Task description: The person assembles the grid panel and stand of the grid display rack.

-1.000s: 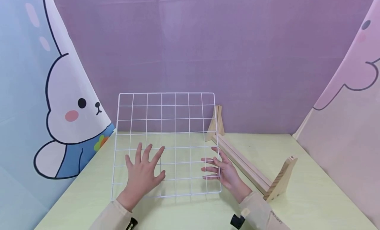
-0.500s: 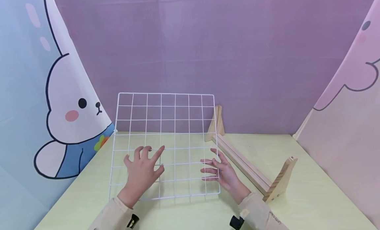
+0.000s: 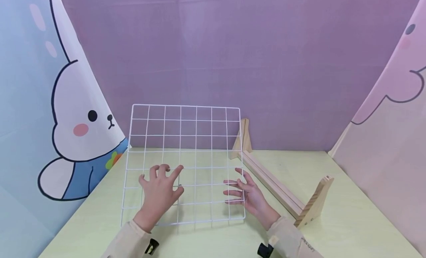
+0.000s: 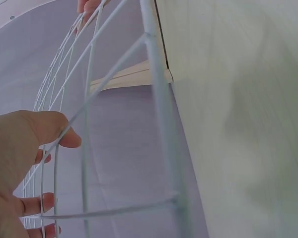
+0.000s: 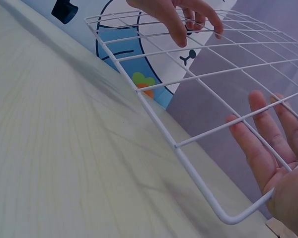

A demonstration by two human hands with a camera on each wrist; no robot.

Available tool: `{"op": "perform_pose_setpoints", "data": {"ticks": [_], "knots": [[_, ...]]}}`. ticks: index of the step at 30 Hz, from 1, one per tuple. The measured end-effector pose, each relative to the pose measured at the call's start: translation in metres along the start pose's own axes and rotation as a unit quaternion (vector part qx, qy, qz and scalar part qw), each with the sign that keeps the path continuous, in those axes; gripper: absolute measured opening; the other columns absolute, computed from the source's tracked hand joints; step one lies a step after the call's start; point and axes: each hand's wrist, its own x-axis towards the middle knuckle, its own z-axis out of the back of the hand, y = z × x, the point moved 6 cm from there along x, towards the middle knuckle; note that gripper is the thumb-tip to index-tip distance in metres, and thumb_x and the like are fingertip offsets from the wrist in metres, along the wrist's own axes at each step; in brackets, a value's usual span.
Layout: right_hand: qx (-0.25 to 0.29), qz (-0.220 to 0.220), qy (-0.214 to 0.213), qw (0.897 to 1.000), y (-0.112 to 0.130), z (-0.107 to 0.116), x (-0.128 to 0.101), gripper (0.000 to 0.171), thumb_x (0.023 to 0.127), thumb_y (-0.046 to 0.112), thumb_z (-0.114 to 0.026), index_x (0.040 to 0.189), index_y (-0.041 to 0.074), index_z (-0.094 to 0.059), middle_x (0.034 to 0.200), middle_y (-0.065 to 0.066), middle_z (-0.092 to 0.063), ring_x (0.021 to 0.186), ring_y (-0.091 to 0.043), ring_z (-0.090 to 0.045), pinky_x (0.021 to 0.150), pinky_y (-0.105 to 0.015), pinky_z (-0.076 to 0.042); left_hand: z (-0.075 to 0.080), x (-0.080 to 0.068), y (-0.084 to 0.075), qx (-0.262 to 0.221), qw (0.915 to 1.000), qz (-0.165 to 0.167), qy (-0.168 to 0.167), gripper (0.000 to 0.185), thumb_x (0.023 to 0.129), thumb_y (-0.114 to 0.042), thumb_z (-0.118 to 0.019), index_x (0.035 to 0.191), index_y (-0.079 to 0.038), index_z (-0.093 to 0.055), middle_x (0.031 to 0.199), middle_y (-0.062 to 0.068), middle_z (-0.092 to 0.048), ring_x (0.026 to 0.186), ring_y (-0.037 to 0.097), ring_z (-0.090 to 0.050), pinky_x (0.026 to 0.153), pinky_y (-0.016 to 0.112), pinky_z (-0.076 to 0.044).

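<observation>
A white wire grid panel (image 3: 186,106) hangs tilted in front of me, its lower edge above the table. My left hand (image 3: 158,197) grips the wires left of centre. Its fingertips hook through the openings, and in the left wrist view the thumb (image 4: 52,126) bends over a wire. At the panel's right edge, my right hand (image 3: 254,199) holds the side bar, thumb in front and fingers spread behind the mesh. The right wrist view shows those fingers (image 5: 253,148) slightly bent behind the wires near a rounded corner.
A wooden stand (image 3: 273,184) lies right of the panel, a grooved bar between two uprights. The near upright (image 3: 316,200) stands beyond my right forearm; the far one (image 3: 244,138) is partly behind the grid. A purple backdrop (image 3: 286,65) closes the pale table's (image 3: 349,217) far side.
My left fingers have gone from spread straight to curled through the mesh. The panel's right side has dipped slightly and shifted a little left; the right hand has moved slightly with it.
</observation>
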Motion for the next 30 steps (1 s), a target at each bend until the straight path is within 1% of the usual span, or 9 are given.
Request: {"op": "perform_pose_setpoints", "data": {"ticks": [4,10,14,17,19,23,25,27,30], "knots": [[0.0,-0.003,-0.001,1.0,-0.001,0.0,0.0,0.035,0.109,0.015,-0.031,0.139,0.032,-0.038,0.123,-0.007,-0.067,0.1,-0.026,-0.071,0.082,-0.054,-0.055,-0.001,-0.001,0.001,-0.011,0.9998,0.015,0.009,0.054,0.07,-0.023,-0.079,0.122,-0.024,-0.066,0.107,0.017,-0.056,0.106,0.048,-0.049,0.075,0.08,-0.032],[0.006,-0.008,-0.006,1.0,0.003,-0.003,0.0,0.037,0.109,0.012,-0.032,0.142,0.029,-0.037,0.122,-0.007,-0.068,0.103,-0.028,-0.07,0.088,-0.051,-0.054,-0.002,-0.001,0.005,-0.02,0.9997,0.016,-0.004,0.053,0.069,-0.023,-0.078,0.12,-0.024,-0.066,0.105,0.015,-0.055,0.103,0.048,-0.049,0.074,0.079,-0.033],[-0.012,-0.009,-0.006,1.0,0.008,-0.005,0.0,0.037,0.108,0.011,-0.036,0.143,0.025,-0.036,0.122,-0.006,-0.068,0.105,-0.028,-0.069,0.089,-0.048,-0.054,-0.001,-0.001,0.006,-0.026,0.9995,0.015,-0.012,0.053,0.068,-0.024,-0.078,0.119,-0.024,-0.066,0.104,0.015,-0.055,0.102,0.049,-0.049,0.074,0.079,-0.033],[-0.029,-0.009,-0.007,1.0,0.012,-0.004,-0.001,0.037,0.107,0.01,-0.037,0.142,0.024,-0.039,0.122,-0.006,-0.067,0.107,-0.028,-0.068,0.089,-0.047,-0.054,0.0,-0.001,0.006,-0.027,0.9994,0.015,-0.013,0.053,0.068,-0.024,-0.078,0.119,-0.024,-0.066,0.104,0.015,-0.055,0.102,0.049,-0.049,0.073,0.079,-0.033],[-0.037,-0.01,-0.013,0.999,0.016,-0.003,-0.003,0.035,0.107,0.01,-0.037,0.14,0.023,-0.039,0.121,-0.005,-0.067,0.111,-0.028,-0.066,0.091,-0.046,-0.053,0.001,-0.001,0.005,-0.027,0.9994,0.015,-0.015,0.053,0.067,-0.024,-0.078,0.119,-0.024,-0.066,0.103,0.015,-0.055,0.102,0.049,-0.049,0.073,0.079,-0.033],[-0.051,-0.005,-0.033,0.998,0.03,0.002,-0.009,0.039,0.107,0.008,-0.035,0.146,0.013,-0.028,0.126,-0.005,-0.064,0.119,-0.031,-0.06,0.097,-0.047,-0.049,0.003,-0.001,0.006,-0.023,0.9994,0.012,-0.022,0.053,0.067,-0.023,-0.079,0.119,-0.023,-0.066,0.103,0.015,-0.055,0.101,0.049,-0.05,0.073,0.08,-0.033],[-0.059,-0.001,-0.049,0.997,0.039,0.006,-0.012,0.041,0.107,0.008,-0.036,0.146,0.009,-0.024,0.128,-0.006,-0.062,0.122,-0.033,-0.057,0.099,-0.047,-0.048,0.003,-0.002,0.007,-0.022,0.9994,0.01,-0.025,0.054,0.066,-0.023,-0.08,0.118,-0.022,-0.066,0.103,0.016,-0.055,0.101,0.049,-0.05,0.073,0.08,-0.033],[-0.069,0.009,-0.063,0.996,0.047,0.009,-0.016,0.041,0.107,0.008,-0.037,0.146,0.01,-0.026,0.128,-0.007,-0.061,0.123,-0.034,-0.056,0.099,-0.046,-0.048,0.004,-0.002,0.008,-0.023,0.9994,0.011,-0.025,0.054,0.066,-0.022,-0.08,0.118,-0.022,-0.066,0.103,0.016,-0.055,0.101,0.049,-0.049,0.074,0.081,-0.032],[-0.081,0.024,-0.072,0.994,0.058,0.011,-0.023,0.034,0.106,0.01,-0.039,0.139,0.015,-0.033,0.127,-0.005,-0.062,0.121,-0.03,-0.059,0.099,-0.044,-0.049,0.004,-0.002,0.008,-0.024,0.9993,0.01,-0.025,0.053,0.067,-0.022,-0.079,0.118,-0.022,-0.066,0.103,0.016,-0.055,0.102,0.049,-0.049,0.074,0.081,-0.032]]}}
